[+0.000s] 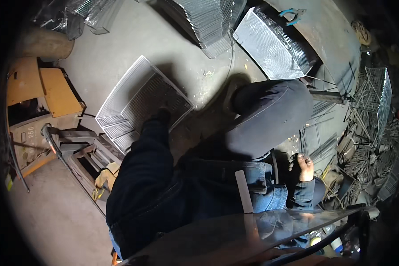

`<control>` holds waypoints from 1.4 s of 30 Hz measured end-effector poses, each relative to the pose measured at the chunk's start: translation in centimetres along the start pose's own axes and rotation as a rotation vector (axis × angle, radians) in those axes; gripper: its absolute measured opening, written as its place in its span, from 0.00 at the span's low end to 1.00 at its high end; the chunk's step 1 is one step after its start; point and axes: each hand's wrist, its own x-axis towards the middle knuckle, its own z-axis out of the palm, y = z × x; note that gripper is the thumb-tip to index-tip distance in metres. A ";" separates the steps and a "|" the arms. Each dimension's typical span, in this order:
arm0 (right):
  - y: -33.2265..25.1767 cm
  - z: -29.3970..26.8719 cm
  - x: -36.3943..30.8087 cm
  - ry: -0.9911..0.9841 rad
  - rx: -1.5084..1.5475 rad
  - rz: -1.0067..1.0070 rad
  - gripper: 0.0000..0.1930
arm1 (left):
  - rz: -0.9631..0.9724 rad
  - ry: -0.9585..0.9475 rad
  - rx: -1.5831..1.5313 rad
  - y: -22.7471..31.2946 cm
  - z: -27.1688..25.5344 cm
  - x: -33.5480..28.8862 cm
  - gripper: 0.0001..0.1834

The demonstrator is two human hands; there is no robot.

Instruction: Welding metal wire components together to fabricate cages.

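Observation:
A white wire basket (115, 104) lies tilted on the floor at the left, much of its mesh in shadow. My left arm, in a dark sleeve, reaches to it. My left hand (163, 114) is at the basket's near side, so dark that its fingers do not show. To the right of my bent knee is my right hand (305, 167), its fingers curled in beside a dark shape. What it holds, if anything, is hidden. Loose metal rods (317, 133) lie just beyond it.
Stacked wire baskets (213, 26) and another mesh basket (270, 46) stand at the far side. Blue-handled pliers (292, 16) lie on a metal sheet. A heap of wire pieces (370, 155) fills the right. Boxes (60, 91) and a metal frame (91, 155) stand left. A transparent shield (270, 228) crosses the lower edge.

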 end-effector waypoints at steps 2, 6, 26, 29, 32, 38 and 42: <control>1.1 -1.4 -0.4 0.105 -0.034 0.011 0.12 | -0.085 -0.128 -0.132 1.7 -2.0 -1.6 0.25; 3.4 -4.3 -0.1 0.088 0.116 0.143 0.11 | -0.061 -0.608 0.456 -5.5 -7.0 -3.3 0.25; 7.0 -5.1 4.6 0.115 -0.202 0.168 0.14 | -0.203 -0.281 -0.018 -6.5 -2.5 -3.8 0.28; 6.6 -3.4 4.9 0.183 -0.186 0.238 0.13 | 0.091 -0.322 -0.043 -5.9 -2.2 -3.9 0.26; 6.4 -3.4 6.2 0.180 -0.206 0.177 0.13 | -0.606 -0.293 -1.097 -5.0 -3.5 -0.6 0.16; 6.1 -1.9 6.7 0.068 -0.048 0.160 0.10 | -0.485 0.100 -0.526 -14.2 -12.1 -0.4 0.16; 4.9 -3.6 5.3 0.112 -0.119 0.007 0.11 | -0.240 0.105 -0.419 -5.3 -22.3 -0.8 0.15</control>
